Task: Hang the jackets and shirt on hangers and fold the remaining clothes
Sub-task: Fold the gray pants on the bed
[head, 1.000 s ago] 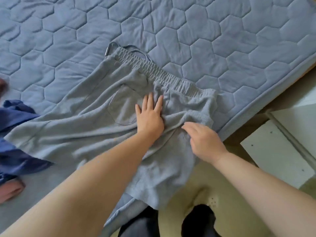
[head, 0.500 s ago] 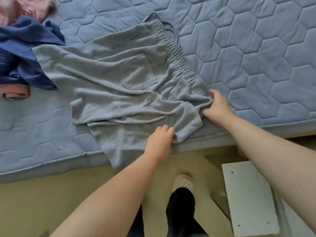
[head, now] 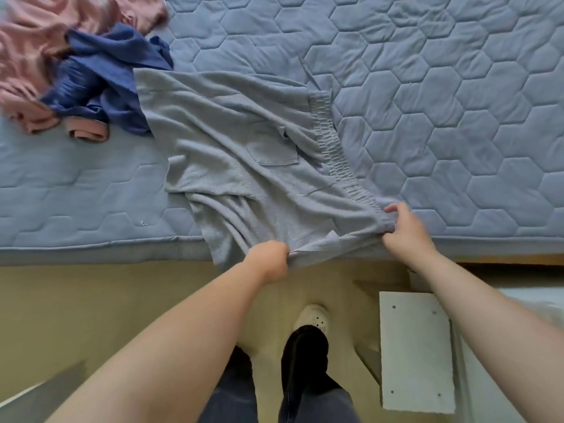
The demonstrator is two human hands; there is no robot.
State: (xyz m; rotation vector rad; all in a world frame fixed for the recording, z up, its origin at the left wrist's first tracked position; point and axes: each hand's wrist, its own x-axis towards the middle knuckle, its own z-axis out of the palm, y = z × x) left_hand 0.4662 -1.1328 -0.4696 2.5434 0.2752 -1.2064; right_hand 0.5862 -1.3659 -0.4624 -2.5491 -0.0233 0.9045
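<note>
Grey shorts [head: 244, 154] lie on the quilted mattress [head: 442, 102]; our left hand [head: 270, 259] grips their near edge, our right hand [head: 404, 232] pinches the waistband corner.

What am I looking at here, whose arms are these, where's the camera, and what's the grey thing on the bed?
No machine here: the picture comes from a wide-angle camera worn on a person's head, looking down, so the two bare arms are the wearer's own. They stand beside a bed with a blue quilted cover. Grey shorts lie on it, partly hanging over the near edge. The left hand grips the fabric at that edge; the right hand grips the end of the elastic waistband. At the far left lie a crumpled dark blue garment and a pink garment, touching. Below are the floor and a white shoe.
</note>
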